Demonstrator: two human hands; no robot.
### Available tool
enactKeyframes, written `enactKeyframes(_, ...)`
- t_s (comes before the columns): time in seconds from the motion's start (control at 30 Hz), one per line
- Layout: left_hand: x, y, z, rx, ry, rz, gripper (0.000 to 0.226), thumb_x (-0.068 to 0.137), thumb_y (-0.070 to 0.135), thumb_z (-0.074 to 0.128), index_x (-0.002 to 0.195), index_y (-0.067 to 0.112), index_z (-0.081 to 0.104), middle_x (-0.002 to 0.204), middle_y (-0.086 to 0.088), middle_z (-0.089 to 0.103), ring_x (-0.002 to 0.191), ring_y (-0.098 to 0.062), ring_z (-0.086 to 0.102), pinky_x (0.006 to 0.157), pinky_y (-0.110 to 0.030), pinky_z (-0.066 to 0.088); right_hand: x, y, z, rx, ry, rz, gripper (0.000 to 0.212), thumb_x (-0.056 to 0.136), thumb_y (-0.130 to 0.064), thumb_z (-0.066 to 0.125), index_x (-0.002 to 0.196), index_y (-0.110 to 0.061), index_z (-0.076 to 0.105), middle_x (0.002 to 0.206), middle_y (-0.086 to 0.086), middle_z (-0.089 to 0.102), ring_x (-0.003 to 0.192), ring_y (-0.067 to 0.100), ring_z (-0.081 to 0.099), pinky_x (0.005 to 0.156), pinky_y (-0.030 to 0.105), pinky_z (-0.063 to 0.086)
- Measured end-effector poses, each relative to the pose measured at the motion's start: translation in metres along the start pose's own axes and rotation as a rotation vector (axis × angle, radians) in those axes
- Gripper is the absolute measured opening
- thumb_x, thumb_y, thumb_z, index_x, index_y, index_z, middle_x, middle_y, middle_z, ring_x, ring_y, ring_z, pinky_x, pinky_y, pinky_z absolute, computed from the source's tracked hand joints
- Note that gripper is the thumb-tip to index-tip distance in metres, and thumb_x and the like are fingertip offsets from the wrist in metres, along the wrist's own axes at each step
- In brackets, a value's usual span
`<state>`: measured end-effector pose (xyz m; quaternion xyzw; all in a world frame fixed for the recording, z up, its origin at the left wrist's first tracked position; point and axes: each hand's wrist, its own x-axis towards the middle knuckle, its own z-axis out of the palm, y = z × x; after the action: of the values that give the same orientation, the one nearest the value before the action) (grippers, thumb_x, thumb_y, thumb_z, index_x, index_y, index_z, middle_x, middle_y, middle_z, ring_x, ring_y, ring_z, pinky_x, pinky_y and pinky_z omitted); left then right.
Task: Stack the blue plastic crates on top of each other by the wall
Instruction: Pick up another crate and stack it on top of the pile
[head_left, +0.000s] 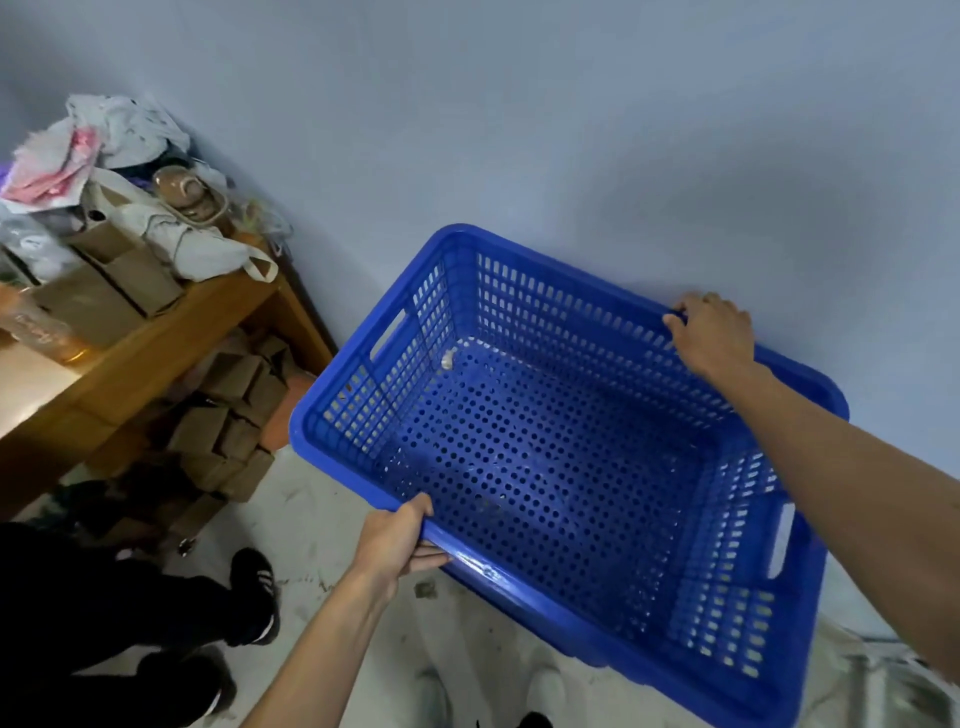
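Blue perforated crate (545, 467) gripped at wall (571, 130): left hand (397, 540) clamping near rim, right hand (714, 332) closed over far rim.

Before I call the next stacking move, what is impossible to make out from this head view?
- Anything beneath the blue crate: its perforated floor and walls block it, so whether another crate sits below is unknowable.
- The crate's near right corner: cut by the bottom edge.
- Left hand fingers: curled under the near rim.
- Right hand fingers: hooked over the far rim.
- Pale scrap inside: too small to identify.
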<state>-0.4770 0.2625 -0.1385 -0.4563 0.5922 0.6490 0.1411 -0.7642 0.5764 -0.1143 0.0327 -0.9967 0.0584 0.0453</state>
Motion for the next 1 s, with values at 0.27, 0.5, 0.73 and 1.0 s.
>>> enactKeyframes(0.27,0.005,0.003,-0.005,0.024,-0.009,0.006,0.022,0.085,0.015,0.058,0.095,-0.001,0.068,0.08,-0.019,0.079,0.072,-0.028,0.078,0.07,-0.039,0.065,0.004,0.0,0.003,-0.027,0.036,-0.01,0.033,0.101,-0.035,0.044,0.112,-0.008,0.061,0.111,0.021,0.062,0.098,0.039,0.057,0.089,0.049,0.041)
enactKeyframes(0.5,0.005,0.015,-0.011,0.021,-0.003,0.023,0.024,0.088,0.016,0.054,0.092,-0.002,0.069,0.077,-0.02,0.078,0.069,-0.029,0.077,0.062,-0.034,0.064,0.014,-0.008,0.001,-0.016,0.093,-0.046,0.033,0.101,-0.035,0.047,0.109,-0.008,0.063,0.107,0.021,0.063,0.095,0.04,0.058,0.086,0.05,0.042)
enactKeyframes(0.73,0.007,0.025,-0.008,0.053,-0.047,0.023,0.035,0.09,0.02,0.051,0.088,-0.008,0.072,0.075,-0.024,0.077,0.069,-0.033,0.077,0.06,-0.035,0.064,0.023,-0.006,-0.002,-0.028,0.142,-0.037,0.032,0.099,-0.035,0.049,0.107,-0.009,0.066,0.111,0.022,0.062,0.102,0.041,0.056,0.089,0.049,0.041)
enactKeyframes(1.0,0.005,0.019,0.002,0.073,-0.023,0.066,0.036,0.092,0.02,0.049,0.08,-0.004,0.073,0.071,-0.022,0.076,0.066,-0.033,0.076,0.059,-0.034,0.063,0.023,0.005,0.008,0.01,0.1,-0.001,0.03,0.097,-0.037,0.05,0.104,-0.013,0.066,0.112,0.017,0.064,0.106,0.038,0.056,0.092,0.049,0.044)
